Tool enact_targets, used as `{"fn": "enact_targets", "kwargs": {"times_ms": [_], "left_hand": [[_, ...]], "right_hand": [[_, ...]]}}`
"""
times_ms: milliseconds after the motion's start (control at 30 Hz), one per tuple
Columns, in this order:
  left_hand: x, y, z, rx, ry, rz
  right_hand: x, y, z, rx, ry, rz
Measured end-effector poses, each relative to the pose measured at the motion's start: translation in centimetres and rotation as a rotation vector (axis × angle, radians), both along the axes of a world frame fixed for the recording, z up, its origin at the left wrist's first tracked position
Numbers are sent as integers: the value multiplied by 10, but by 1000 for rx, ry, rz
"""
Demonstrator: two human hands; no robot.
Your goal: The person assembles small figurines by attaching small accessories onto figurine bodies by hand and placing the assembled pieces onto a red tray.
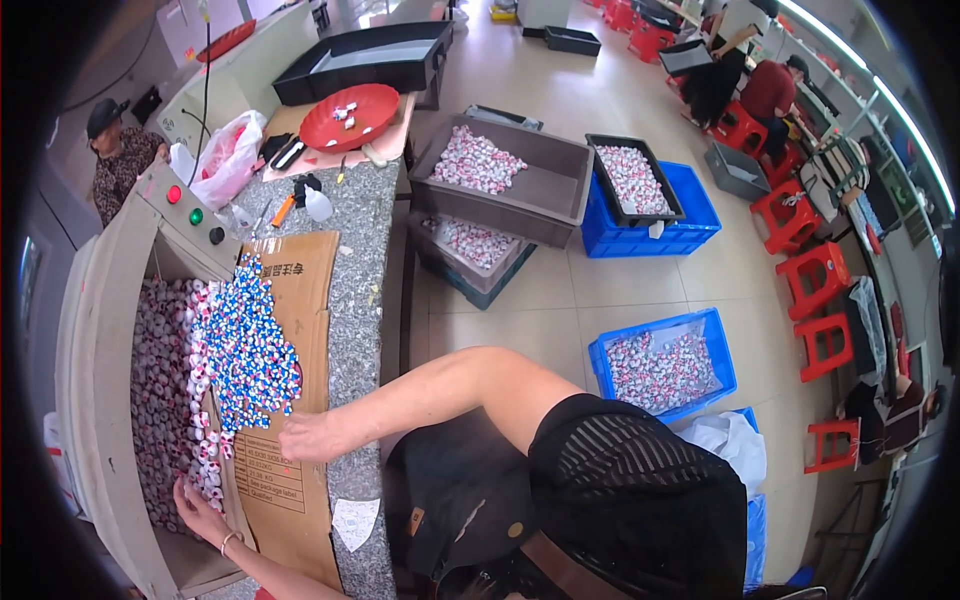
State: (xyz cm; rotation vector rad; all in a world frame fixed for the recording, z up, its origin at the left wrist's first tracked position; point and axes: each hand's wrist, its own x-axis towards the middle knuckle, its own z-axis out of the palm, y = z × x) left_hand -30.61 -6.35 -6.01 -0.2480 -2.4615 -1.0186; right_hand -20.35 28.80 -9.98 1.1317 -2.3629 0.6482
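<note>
Left hand has fingers apart at the near pieces; right hand is curled, can't tell if it grips anything. Speckled tabletop, beige box alongside, cardboard on top. Blue-white pieces heap on cardboard; white-red pieces line the box edge. I'd work small batches, fingers flat, colours unmixed.

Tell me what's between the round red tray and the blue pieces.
The head view shows a white bottle, a black item and an orange-handled tool on the counter.
</note>
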Motion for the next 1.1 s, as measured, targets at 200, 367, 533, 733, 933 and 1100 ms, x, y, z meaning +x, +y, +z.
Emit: {"fn": "enact_targets", "kwargs": {"times_ms": [200,367,533,733,933,1100], "left_hand": [[113,76,35,718,-226,-92],[185,58,7,737,-369,-128],[254,88,2,125,-133,29],[303,122,16,850,-185,119],[322,156,8,1042,-112,190],[365,157,-12,1319,-255,142]], "right_hand": [[-3,-6,-8,-76,65,-27],[-4,-5,-4,-8,1,-63],[-5,2,-12,-44,65,-102],[1,-11,13,131,-196,-30],[-7,25,23,313,-218,-81],[58,8,84,27,-659,111]]}}
